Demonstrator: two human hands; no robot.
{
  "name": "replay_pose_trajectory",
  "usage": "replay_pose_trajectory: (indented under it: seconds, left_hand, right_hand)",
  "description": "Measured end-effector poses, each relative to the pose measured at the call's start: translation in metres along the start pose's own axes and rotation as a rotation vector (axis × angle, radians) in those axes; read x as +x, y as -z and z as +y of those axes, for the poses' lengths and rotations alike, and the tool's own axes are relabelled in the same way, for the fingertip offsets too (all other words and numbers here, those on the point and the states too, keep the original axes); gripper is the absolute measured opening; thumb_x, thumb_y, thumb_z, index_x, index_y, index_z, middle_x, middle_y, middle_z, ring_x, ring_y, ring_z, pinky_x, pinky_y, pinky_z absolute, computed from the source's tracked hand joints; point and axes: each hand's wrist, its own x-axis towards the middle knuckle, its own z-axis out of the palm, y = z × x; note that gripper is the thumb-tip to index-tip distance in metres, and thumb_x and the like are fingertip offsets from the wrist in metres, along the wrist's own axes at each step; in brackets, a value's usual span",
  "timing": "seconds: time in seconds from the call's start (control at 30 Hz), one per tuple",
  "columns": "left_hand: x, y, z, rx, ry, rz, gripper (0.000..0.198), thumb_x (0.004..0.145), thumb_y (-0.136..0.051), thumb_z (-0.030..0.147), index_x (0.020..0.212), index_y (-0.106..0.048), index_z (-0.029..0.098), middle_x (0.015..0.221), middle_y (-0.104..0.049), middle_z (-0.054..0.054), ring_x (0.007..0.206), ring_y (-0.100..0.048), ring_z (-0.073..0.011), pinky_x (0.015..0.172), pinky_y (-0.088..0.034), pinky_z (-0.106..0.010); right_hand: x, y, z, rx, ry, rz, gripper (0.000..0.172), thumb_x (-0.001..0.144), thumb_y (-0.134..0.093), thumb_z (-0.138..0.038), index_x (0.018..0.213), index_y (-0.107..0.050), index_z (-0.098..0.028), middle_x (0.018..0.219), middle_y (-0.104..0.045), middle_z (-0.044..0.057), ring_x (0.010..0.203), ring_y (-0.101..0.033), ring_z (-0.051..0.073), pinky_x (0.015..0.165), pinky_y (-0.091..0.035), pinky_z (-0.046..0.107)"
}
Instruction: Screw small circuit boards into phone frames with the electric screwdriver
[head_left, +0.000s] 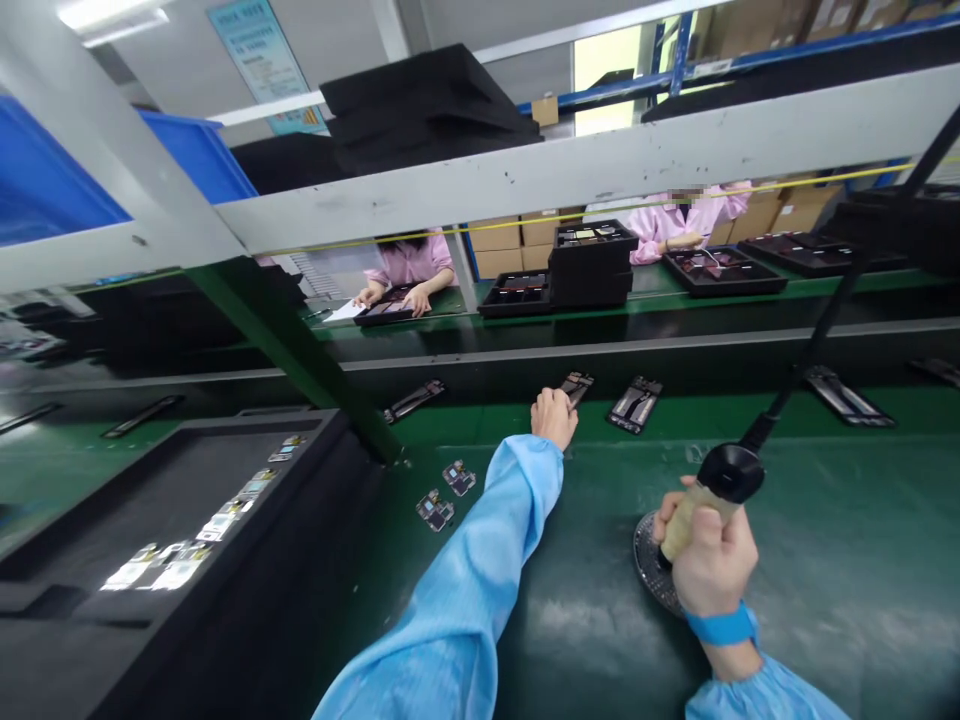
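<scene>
My left hand (555, 418), in a blue sleeve, is stretched out to the far side of the green bench, its fingers curled on a phone frame (577, 386) that they partly cover. In my right hand (712, 560), which wears a blue wrist strap, is an electric screwdriver (729, 474) with tape round its body and a cable rising from its top. Its lower end is over a round dish (649, 572), where small bits show; the tip is hidden. Another phone frame (635, 404) lies just right of my left hand.
Two small circuit boards (436, 510) lie left of my forearm. A black foam tray (172, 470) with more boards stands at the left, beside a green post (300, 360). More phone frames (847, 396) line the bench's back. Two people in pink (411, 262) work at trays beyond.
</scene>
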Motion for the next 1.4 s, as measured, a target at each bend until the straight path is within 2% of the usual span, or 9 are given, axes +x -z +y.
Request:
replay_pose_trajectory:
  seconds: [0.1,0.33,0.43,0.57,0.7,0.83,1.03,1.2,1.4]
  left_hand:
    - [-0.035,0.008,0.009,0.008,-0.039,0.002,0.016,0.105,-0.072,0.022,0.118,-0.061,0.022,0.130,-0.062,-0.011,0.126,-0.060,-0.0293,0.111,-0.047,-0.048]
    - [-0.200,0.038,0.001,-0.010,-0.146,-0.027,0.019,0.103,-0.074,0.027,0.119,-0.064,0.022,0.126,-0.066,-0.010,0.120,-0.062,-0.0323,0.102,-0.053,-0.055]
    - [-0.236,0.058,-0.010,-0.128,-0.176,-0.019,0.032,0.099,-0.083,0.036,0.123,-0.066,0.024,0.136,-0.065,-0.012,0.125,-0.063,-0.0334,0.103,-0.055,-0.056]
    - [-0.216,0.070,-0.015,-0.165,-0.231,-0.071,0.040,0.100,-0.082,0.032,0.137,-0.068,0.026,0.153,-0.062,-0.013,0.145,-0.057,-0.0344,0.116,-0.053,-0.057]
    - [-0.192,0.059,-0.016,-0.151,-0.293,-0.156,0.040,0.102,-0.081,0.034,0.140,-0.071,0.027,0.156,-0.063,-0.012,0.148,-0.057,-0.0344,0.120,-0.053,-0.056]
    - [-0.200,0.049,-0.021,-0.149,-0.368,-0.146,0.040,0.105,-0.077,0.037,0.144,-0.072,0.027,0.158,-0.063,-0.012,0.149,-0.057,-0.0344,0.122,-0.053,-0.055]
    - [-0.214,0.055,-0.025,-0.121,-0.496,-0.202,0.048,0.110,-0.069,0.041,0.157,-0.065,0.030,0.161,-0.061,-0.012,0.150,-0.056,-0.0350,0.123,-0.053,-0.056]
    - [-0.220,0.051,-0.025,-0.088,-0.489,-0.180,0.052,0.113,-0.062,0.039,0.164,-0.058,0.027,0.167,-0.056,-0.013,0.156,-0.051,-0.0371,0.129,-0.048,-0.058]
    - [-0.221,0.047,-0.027,-0.136,-0.477,-0.187,0.054,0.111,-0.065,0.038,0.164,-0.058,0.027,0.167,-0.057,-0.013,0.158,-0.051,-0.0370,0.131,-0.047,-0.058]
  right_hand:
    - [0.002,-0.001,-0.001,-0.010,0.010,-0.005,0.051,0.096,-0.075,-0.066,0.112,-0.063,-0.019,0.065,-0.066,-0.001,0.040,-0.058,0.018,0.037,-0.045,0.028]
    - [0.005,-0.001,-0.001,-0.022,0.027,-0.005,0.053,0.095,-0.076,-0.068,0.110,-0.064,-0.019,0.065,-0.065,-0.001,0.040,-0.058,0.017,0.037,-0.046,0.028]
    - [0.006,-0.002,-0.002,-0.038,0.024,-0.006,0.052,0.095,-0.075,-0.069,0.109,-0.064,-0.020,0.064,-0.065,-0.002,0.040,-0.057,0.017,0.037,-0.045,0.027]
    - [0.007,-0.003,-0.005,-0.027,0.033,0.001,0.054,0.092,-0.077,-0.071,0.107,-0.064,-0.021,0.063,-0.065,-0.002,0.039,-0.056,0.017,0.035,-0.045,0.028]
    - [0.007,-0.002,-0.007,-0.024,0.037,-0.003,0.055,0.093,-0.076,-0.071,0.109,-0.063,-0.020,0.063,-0.065,-0.002,0.039,-0.057,0.018,0.035,-0.046,0.028]
    - [0.007,-0.001,-0.006,-0.026,0.067,-0.007,0.054,0.094,-0.075,-0.071,0.109,-0.063,-0.020,0.062,-0.065,-0.002,0.039,-0.057,0.018,0.037,-0.047,0.028]
    - [0.007,0.000,-0.003,-0.041,0.108,0.006,0.057,0.094,-0.073,-0.074,0.109,-0.065,-0.020,0.061,-0.064,-0.002,0.039,-0.057,0.019,0.038,-0.048,0.031]
    - [0.008,0.002,-0.002,-0.023,0.121,-0.015,0.055,0.095,-0.073,-0.072,0.108,-0.066,-0.020,0.061,-0.064,-0.001,0.038,-0.056,0.020,0.037,-0.047,0.032]
    - [0.007,0.001,-0.002,-0.050,0.119,0.016,0.049,0.095,-0.072,-0.070,0.107,-0.068,-0.022,0.060,-0.064,-0.001,0.038,-0.055,0.021,0.035,-0.046,0.033]
